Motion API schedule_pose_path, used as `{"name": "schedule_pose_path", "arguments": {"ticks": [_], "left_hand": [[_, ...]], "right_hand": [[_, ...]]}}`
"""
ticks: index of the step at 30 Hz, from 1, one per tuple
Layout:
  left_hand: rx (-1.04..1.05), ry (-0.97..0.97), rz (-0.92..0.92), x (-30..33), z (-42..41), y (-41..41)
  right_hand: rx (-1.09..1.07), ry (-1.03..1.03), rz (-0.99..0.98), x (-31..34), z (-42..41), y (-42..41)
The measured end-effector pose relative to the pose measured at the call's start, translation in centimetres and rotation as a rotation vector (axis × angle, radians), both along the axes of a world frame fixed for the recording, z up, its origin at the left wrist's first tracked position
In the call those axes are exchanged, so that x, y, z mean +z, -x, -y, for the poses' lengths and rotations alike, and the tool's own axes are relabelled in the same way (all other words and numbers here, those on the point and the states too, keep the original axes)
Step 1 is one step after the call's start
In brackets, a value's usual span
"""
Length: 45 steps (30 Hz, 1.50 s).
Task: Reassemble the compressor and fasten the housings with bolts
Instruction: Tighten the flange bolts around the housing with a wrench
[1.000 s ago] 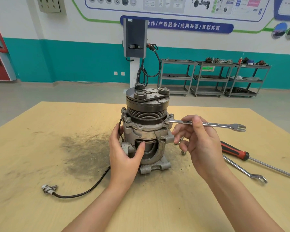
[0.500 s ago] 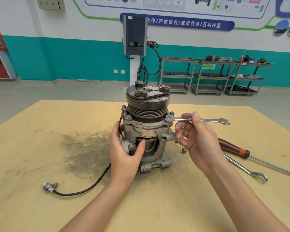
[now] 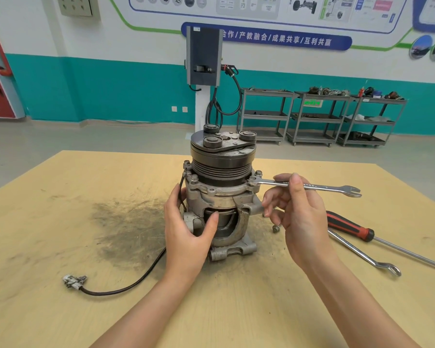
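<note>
Now the wrench [image 3: 307, 186] is lying a touch more level than half a second ago, its open free end swung slightly back toward three o'clock and lower, while the ring end is staying seated on the bolt [image 3: 257, 175] at the compressor's [image 3: 221, 187] flange, at roughly two o'clock from the body's middle. The right hand [image 3: 299, 217] is pinching the wrench shank between thumb and forefinger, the remaining fingers curling loosely beneath it, so the grip is sitting about midway along the tool, to the three o'clock side of the bolt. The left hand [image 3: 189, 229] is keeping its hold as before, fingers wrapped around the housing at nine o'clock and the thumb pressing into the cut-away window at the front. The compressor is standing upright on the worktop [image 3: 86, 310], pulley end up, with its black cable [image 3: 126, 288] trailing toward seven o'clock. A loose bolt [image 3: 276, 228] is resting on the worktop just below the right hand's fingers. At four o'clock a red-handled screwdriver [image 3: 349, 226] and a second wrench [image 3: 364, 254] are lying side by side.
</note>
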State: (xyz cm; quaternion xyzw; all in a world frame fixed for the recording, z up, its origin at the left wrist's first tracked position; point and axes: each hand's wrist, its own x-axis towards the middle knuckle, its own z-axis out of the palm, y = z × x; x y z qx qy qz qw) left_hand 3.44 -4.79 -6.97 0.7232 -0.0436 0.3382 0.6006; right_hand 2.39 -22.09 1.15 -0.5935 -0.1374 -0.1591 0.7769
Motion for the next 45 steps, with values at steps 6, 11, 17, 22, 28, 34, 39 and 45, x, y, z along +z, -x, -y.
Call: {"name": "schedule_pose_path", "arguments": {"ticks": [6, 11, 17, 22, 28, 34, 39, 45], "left_hand": [[0.004, 0.004, 0.000, -0.1, 0.0, 0.0], [0.001, 0.004, 0.007, -0.1, 0.0, 0.1], [0.005, 0.010, 0.004, 0.0, 0.0, 0.0], [0.003, 0.006, 0.003, 0.1, 0.0, 0.1], [-0.001, 0.008, -0.019, 0.2, 0.1, 0.3], [0.002, 0.014, -0.038, 0.3, 0.1, 0.4], [0.002, 0.019, -0.034, 0.5, 0.1, 0.6], [0.013, 0.014, -0.031, 0.4, 0.1, 0.4]], "right_hand": [[-0.035, 0.053, 0.049, -0.1, -0.2, 0.4], [-0.081, 0.118, 0.094, -0.4, -0.3, 0.6], [-0.099, 0.161, 0.145, -0.7, -0.4, 0.8], [-0.083, 0.152, 0.123, -0.3, -0.4, 0.9], [-0.009, 0.085, 0.066, 0.3, 0.1, 0.6], [0.060, -0.006, -0.013, 0.6, 0.2, 0.1], [0.119, -0.094, -0.157, 0.8, 0.4, -0.6], [0.126, -0.115, -0.172, 0.6, 0.2, -0.8]]}}
